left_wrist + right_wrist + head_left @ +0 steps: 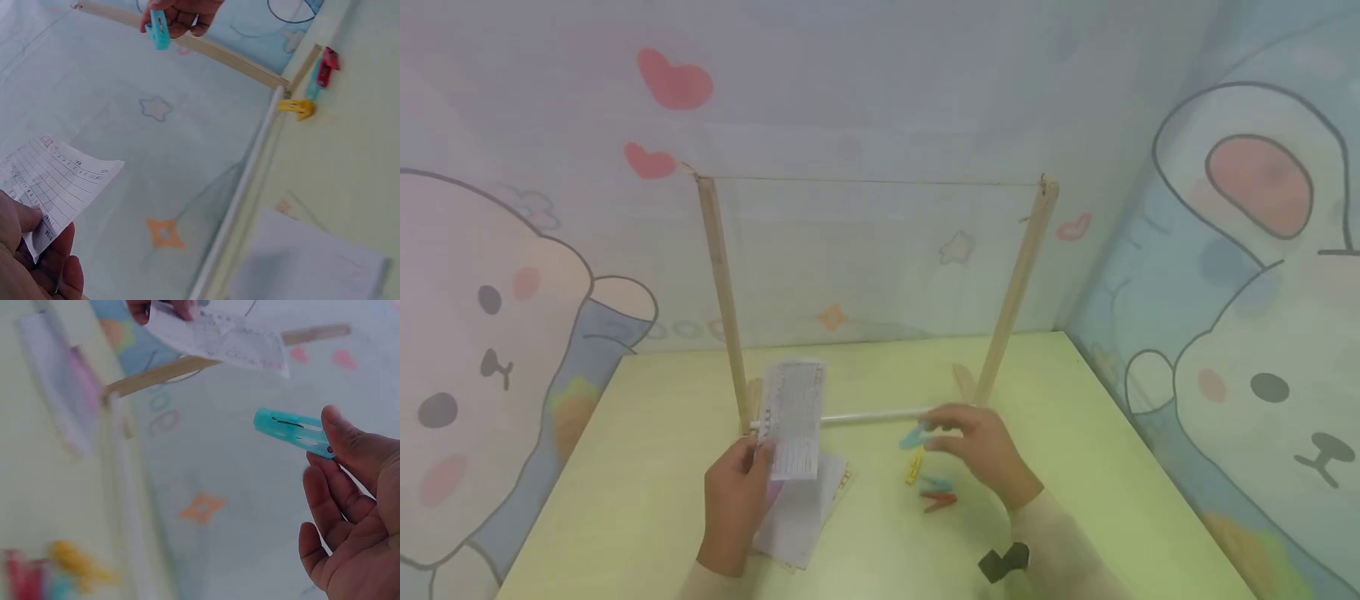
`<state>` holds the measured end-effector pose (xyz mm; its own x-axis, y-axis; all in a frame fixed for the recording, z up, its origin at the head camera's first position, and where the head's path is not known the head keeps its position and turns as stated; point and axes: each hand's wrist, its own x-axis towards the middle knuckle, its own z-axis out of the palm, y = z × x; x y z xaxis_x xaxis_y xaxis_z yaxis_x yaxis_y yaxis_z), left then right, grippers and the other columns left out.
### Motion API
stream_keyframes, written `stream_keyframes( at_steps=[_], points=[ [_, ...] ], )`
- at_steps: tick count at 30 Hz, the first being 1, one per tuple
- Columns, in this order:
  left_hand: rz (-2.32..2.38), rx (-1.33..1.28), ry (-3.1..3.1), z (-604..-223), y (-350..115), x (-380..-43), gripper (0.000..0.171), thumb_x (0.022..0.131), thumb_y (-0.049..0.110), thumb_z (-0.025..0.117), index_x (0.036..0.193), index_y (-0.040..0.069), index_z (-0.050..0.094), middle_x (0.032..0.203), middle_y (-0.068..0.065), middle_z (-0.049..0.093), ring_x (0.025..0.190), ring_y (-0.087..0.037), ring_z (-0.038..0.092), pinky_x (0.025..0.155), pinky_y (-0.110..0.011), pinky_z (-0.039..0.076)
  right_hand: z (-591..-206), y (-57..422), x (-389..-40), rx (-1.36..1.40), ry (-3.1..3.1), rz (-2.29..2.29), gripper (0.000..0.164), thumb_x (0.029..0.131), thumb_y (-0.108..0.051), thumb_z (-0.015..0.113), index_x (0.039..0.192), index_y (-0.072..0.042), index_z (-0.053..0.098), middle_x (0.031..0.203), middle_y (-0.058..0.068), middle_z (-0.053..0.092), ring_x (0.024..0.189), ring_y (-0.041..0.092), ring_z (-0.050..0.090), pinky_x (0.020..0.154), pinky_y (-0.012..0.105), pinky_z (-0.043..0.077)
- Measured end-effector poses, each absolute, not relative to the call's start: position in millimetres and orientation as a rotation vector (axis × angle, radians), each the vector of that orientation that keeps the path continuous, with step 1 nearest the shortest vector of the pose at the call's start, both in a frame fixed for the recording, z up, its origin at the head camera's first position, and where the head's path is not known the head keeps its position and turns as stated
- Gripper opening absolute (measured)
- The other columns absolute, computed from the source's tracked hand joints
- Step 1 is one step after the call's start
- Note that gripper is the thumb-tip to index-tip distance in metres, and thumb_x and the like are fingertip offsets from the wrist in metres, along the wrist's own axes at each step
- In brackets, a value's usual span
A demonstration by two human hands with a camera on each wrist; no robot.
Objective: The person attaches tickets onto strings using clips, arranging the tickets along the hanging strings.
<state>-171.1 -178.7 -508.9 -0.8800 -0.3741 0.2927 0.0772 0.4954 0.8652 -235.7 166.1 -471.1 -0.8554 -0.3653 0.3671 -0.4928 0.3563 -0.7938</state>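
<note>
Before a cartoon-printed wall (865, 258), above a desk (1052, 483): pinching, between nearly closed fingers, a paper sheet (793, 417) by its lower left edge (left hand (735, 500)) and a turquoise clothespin (290, 428) by one end (right hand (987, 454)). Expect limp, creasable paper, best taken by edges; light, springy plastic.

Some booth-like indoor space, judging by the cartoon-printed walls (865, 92) close around a pale table (640, 483).
</note>
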Motion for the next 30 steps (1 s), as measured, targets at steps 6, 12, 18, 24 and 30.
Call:
stream_keyframes(
  at_steps=[6,12,18,24,30],
  points=[
    [-1.533,0.115,-2.059,-435.5,-188.0,-202.2,0.034,0.105,0.034,0.063,0.109,0.002,0.073,0.104,-0.011,0.077,0.088,-0.018,0.071,0.073,-0.018,0.054,-351.5,145.6,-262.8,0.940,-2.274,1.424,0.021,0.084,-0.012,0.087,0.104,-0.015,0.081,0.103,-0.002,0.078,0.093,0.024,0.065,0.079,0.031,0.050],
    [-1.665,0.044,-1.916,-369.5,-190.3,-226.5,0.035,0.105,0.031,0.063,0.112,-0.001,0.073,0.110,-0.012,0.075,0.094,-0.018,0.069,0.080,-0.023,0.055,-245.9,105.9,-285.1,1.005,-2.100,1.238,0.013,0.082,-0.012,0.088,0.093,-0.009,0.082,0.092,0.002,0.079,0.076,0.014,0.060,0.062,0.026,0.041],
    [-1.798,0.042,-1.882,-344.0,-187.8,-240.0,0.034,0.103,0.033,0.065,0.114,0.002,0.075,0.110,-0.009,0.073,0.099,-0.020,0.064,0.085,-0.028,0.052,-184.3,63.7,-308.7,0.930,-2.111,1.318,0.010,0.084,-0.013,0.088,0.088,-0.007,0.081,0.090,0.001,0.079,0.074,0.012,0.061,0.065,0.025,0.042],
    [-1.836,0.029,-1.863,-340.7,-183.6,-248.3,0.034,0.103,0.034,0.066,0.113,0.002,0.075,0.111,-0.010,0.072,0.101,-0.021,0.062,0.088,-0.030,0.051,-155.0,25.4,-322.0,0.911,-2.212,1.315,0.007,0.087,-0.015,0.086,0.088,-0.010,0.082,0.087,-0.003,0.078,0.075,0.016,0.053,0.067,0.027,0.041],
    [-1.856,-0.010,-1.818,-337.9,-178.3,-252.3,0.032,0.103,0.031,0.067,0.112,0.001,0.074,0.112,-0.010,0.072,0.100,-0.020,0.063,0.086,-0.027,0.053,-138.1,4.8,-330.2,0.860,-2.345,1.263,0.008,0.088,-0.018,0.085,0.090,-0.012,0.081,0.091,-0.003,0.078,0.088,0.014,0.059,0.076,0.026,0.044]
  ],
)
